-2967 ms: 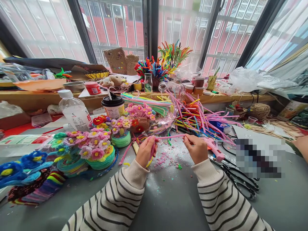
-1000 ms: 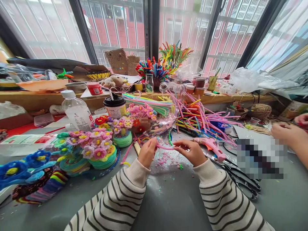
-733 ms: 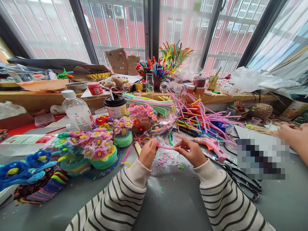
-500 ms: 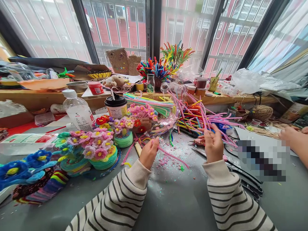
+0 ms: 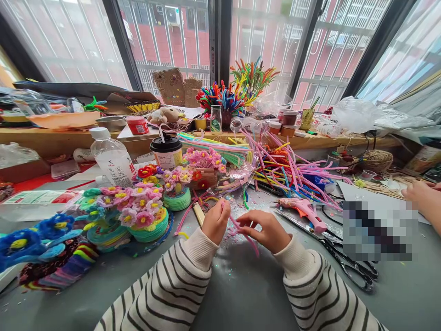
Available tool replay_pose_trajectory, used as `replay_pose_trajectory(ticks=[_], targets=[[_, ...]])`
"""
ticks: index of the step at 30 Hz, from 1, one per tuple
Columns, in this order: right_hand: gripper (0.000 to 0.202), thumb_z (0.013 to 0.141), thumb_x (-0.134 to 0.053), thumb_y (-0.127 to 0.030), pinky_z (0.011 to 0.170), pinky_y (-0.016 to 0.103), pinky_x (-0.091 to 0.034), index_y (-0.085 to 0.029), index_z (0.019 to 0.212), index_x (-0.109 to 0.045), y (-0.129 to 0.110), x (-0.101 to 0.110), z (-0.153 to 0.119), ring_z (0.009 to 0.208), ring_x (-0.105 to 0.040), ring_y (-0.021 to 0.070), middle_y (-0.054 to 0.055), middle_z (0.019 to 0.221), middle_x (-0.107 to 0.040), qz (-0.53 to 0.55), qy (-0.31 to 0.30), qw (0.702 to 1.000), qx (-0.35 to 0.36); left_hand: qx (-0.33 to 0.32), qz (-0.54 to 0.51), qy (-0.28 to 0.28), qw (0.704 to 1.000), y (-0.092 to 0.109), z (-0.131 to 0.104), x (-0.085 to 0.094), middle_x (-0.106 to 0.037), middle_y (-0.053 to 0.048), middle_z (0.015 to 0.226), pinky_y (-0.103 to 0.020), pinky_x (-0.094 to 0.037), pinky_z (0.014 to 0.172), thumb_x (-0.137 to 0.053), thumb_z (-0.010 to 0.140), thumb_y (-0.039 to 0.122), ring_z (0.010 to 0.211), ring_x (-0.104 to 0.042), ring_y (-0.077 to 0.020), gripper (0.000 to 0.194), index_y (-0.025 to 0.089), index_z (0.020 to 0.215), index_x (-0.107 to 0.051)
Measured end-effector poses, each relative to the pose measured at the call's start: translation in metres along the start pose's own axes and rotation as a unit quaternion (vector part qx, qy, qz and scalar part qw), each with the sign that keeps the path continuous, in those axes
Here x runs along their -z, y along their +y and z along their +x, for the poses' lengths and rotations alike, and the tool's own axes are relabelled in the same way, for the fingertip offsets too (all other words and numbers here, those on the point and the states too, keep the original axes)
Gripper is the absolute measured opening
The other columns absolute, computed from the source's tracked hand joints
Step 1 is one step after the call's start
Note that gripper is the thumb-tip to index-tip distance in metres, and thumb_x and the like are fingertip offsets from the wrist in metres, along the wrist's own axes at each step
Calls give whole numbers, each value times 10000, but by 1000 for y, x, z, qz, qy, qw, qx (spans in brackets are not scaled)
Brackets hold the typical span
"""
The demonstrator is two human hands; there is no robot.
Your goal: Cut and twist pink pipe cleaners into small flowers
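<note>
Between my hands is a pink pipe cleaner (image 5: 253, 244), its loose end trailing down to the right over the grey table. My left hand (image 5: 216, 221) is closed on one end of it in a pinch. Thumb and fingertips of my right hand (image 5: 265, 230) pinch the same pipe cleaner a little further along. Beneath my hands lie pink scraps and glitter. To the right rest a pink glue gun (image 5: 305, 211) and black-handled scissors (image 5: 344, 262). Left of my hands stand pots of pipe cleaner flowers (image 5: 143, 207).
A heap of loose pipe cleaners (image 5: 292, 168) lies beyond my hands. A water bottle (image 5: 112, 158) and a lidded cup (image 5: 166, 151) stand at left. At the right edge is another person's hand (image 5: 422, 197). A cluttered wooden ledge (image 5: 193, 139) runs below the windows.
My right hand has come down and left from above the glue gun to the pipe cleaner and now pinches it. My left hand has stayed nearly in place. The glue gun shows fully.
</note>
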State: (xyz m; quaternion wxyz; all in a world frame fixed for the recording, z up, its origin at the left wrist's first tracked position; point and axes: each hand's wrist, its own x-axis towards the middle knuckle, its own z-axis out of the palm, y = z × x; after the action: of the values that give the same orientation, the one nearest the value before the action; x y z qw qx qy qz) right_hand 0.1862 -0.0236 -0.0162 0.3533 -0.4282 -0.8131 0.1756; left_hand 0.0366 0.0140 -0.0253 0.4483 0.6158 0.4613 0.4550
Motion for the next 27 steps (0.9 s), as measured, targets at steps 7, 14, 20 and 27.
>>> replay_pose_trajectory(ticks=[7,14,20,27], targets=[[161,779,-408,-196,628,268,-436,-177,782,-569,-3,-7,0,681,-553,149,47,719,-608,-116,50,992,4,17,-32,-82,996,9,-4,-3,-428,63,428,-208,-341,377,-294,760,467,336,-427,-84,306,193,631,-340],[251,721,-345,-86,688,288,-443,-152,909,-497,0,-15,1,777,-546,169,78,834,-596,-142,132,980,37,42,-123,-109,985,12,-3,-7,-357,106,433,-147,-260,304,-392,712,429,289,-307,-28,251,189,682,-326],[138,727,-441,-213,611,266,-416,-164,822,-528,-16,-15,0,672,-509,157,43,703,-547,-146,121,982,18,67,-120,-128,982,17,-8,-6,-337,108,412,-144,-233,310,-363,722,344,295,-296,-35,165,195,669,-313],[175,798,-388,-245,593,239,-389,-184,741,-541,-14,-15,-1,651,-503,139,33,665,-542,-133,139,981,4,73,-143,-149,976,18,-9,-6,-306,96,402,-161,-189,301,-363,736,417,301,-252,-37,251,194,628,-321]])
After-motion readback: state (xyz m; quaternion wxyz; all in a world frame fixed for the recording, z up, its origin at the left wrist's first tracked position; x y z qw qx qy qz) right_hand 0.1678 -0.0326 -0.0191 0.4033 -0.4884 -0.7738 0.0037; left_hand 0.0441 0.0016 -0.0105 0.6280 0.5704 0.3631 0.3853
